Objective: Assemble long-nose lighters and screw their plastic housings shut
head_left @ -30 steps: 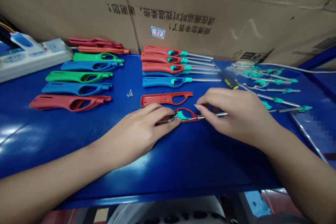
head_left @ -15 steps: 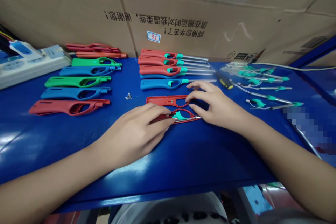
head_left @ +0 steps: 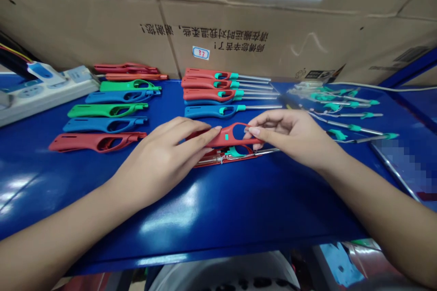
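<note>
Both of my hands hold a red lighter casing half point(head_left: 218, 138), its outer side turned up, just above another red casing half point(head_left: 235, 157) on the table. My left hand point(head_left: 170, 159) grips the broad handle end from above, covering much of it. With thumb and fingers, my right hand point(head_left: 280, 134) pinches the end by the trigger loop. Inside the lower half lie a teal trigger point(head_left: 235, 151), thin wires and a clear fuel tank partly hidden by my left fingers. A metal tube point(head_left: 267, 151) sticks out to the right of it.
Left on the blue table are several red, green and blue casings point(head_left: 105, 125) and a power strip point(head_left: 51, 91). Several lighters with metal tubes point(head_left: 215, 111) lie behind my hands, and teal-trigger inner assemblies point(head_left: 355, 116) lie right. A cardboard box point(head_left: 221, 13) stands behind.
The loose red casing half has been lifted, turned outer side up and brought over the filled half. My left hand has shifted from the filled half to the lifted one.
</note>
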A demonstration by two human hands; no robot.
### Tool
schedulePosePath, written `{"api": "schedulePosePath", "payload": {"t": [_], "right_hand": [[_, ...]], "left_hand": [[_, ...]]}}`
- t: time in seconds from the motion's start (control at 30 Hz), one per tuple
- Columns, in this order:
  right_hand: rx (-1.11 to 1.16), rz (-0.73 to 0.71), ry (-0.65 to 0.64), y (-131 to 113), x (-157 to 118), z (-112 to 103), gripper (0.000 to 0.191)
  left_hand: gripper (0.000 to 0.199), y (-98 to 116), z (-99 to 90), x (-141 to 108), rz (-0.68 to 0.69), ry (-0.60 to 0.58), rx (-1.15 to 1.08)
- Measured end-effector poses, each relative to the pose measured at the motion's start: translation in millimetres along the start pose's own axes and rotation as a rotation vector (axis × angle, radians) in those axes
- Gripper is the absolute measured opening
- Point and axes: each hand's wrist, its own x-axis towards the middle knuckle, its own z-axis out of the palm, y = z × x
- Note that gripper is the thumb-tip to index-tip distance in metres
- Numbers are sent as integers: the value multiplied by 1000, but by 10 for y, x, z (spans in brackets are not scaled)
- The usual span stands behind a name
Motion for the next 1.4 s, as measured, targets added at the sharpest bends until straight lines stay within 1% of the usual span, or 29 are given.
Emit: {"api": "schedulePosePath", "payload": {"t": [0.07,0.13,0.2,0.3,0.37,0.47,0.57,0.73,0.93,1.27,1.4], "right_hand": [[-18,-39,9,13,-16,17,27],[-128,-115,13,28,-29,40,34],[-270,-200,-33,37,-36,61,39],[-414,-290,-137,44,-34,69,39],[-491,-318,-176,50,-29,62,36],[-565,-361,-215,65,-26,51,35],[-605,-408,-225,86,-26,62,33],[-599,-415,-230,129,-13,100,31],[-570,-401,-238,154,-4,113,32],[-558,-404,-231,143,-17,95,32],[-572,-408,-232,142,-16,107,31]], "left_hand": [[30,12,9,-10,11,-11,-25],[29,22,17,-16,20,-32,-45],[28,29,19,-19,18,-52,-68],[28,39,7,-19,3,-80,-82],[28,47,-5,-19,-3,-102,-73],[28,58,-16,-21,-5,-149,-64],[27,57,-11,-27,7,-182,-47],[26,46,8,-31,27,-195,-11],[25,42,14,-29,7,-223,-4],[24,45,9,-26,10,-202,5],[25,49,0,-29,10,-225,10]]}}
